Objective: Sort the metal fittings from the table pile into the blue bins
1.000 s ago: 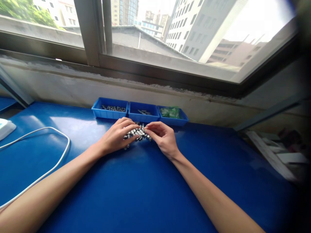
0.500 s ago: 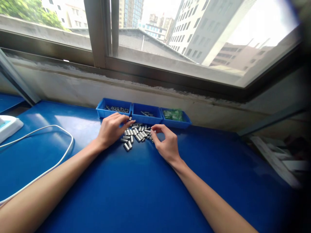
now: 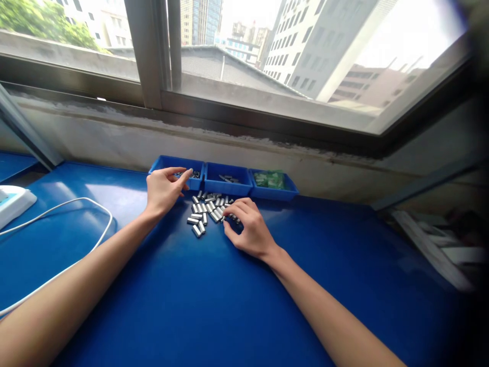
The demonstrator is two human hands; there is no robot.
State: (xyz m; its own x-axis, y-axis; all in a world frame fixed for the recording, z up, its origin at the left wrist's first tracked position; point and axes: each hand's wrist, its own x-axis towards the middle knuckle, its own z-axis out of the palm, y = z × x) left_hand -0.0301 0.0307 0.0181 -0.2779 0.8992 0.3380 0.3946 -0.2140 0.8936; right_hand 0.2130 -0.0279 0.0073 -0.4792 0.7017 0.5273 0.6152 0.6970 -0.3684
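Note:
Over the left blue bin (image 3: 156,166) my left hand (image 3: 165,189) is closed, thumb and forefinger pinched together. Whatever sits at its fingertips is too small to make out. My right hand (image 3: 250,229) rests at the right side of a loose pile of short metal cylinders (image 3: 208,208) on the table. Its thumb and forefinger are curved and apart, with a small metal piece near the tips. Part of the pile is hidden behind that hand.
The left bin contains small metal parts, partly covered by my hand. A middle blue bin (image 3: 227,188) holds a few metal pieces. Green plastic packets (image 3: 271,179) lie in the right blue bin (image 3: 273,194). A white cable (image 3: 109,224) curves across the blue table (image 3: 214,306) at left.
My left hand has moved left and up, from the pile's far edge to over the left bin. My right hand has shifted left onto the pile, its fingers now wider apart.

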